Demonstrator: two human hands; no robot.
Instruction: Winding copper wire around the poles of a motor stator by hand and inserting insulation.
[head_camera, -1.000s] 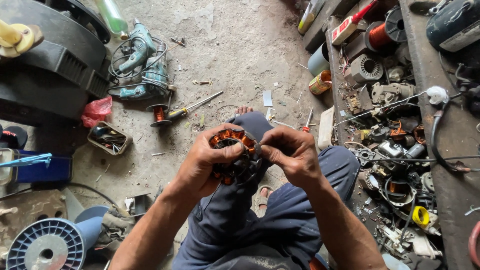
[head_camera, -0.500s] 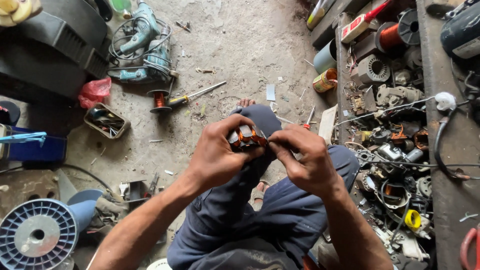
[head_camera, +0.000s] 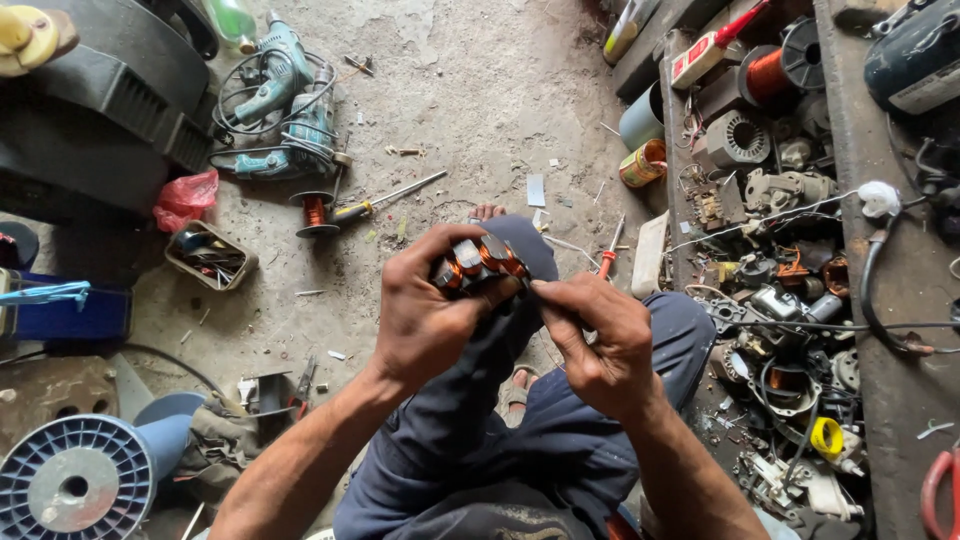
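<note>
copper-orange and black motor winding (head_camera: 478, 262), dark blue trousers (head_camera: 520, 440), teal drill (head_camera: 285, 95) at 11 o'clock, red bag (head_camera: 187, 198), light blue spool (head_camera: 75, 488)

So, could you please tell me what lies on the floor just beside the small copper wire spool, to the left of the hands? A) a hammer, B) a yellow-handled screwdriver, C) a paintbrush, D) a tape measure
B: a yellow-handled screwdriver lies on the concrete floor right next to the small copper wire spool, its metal shaft pointing away to the right, above the left hand.
</note>
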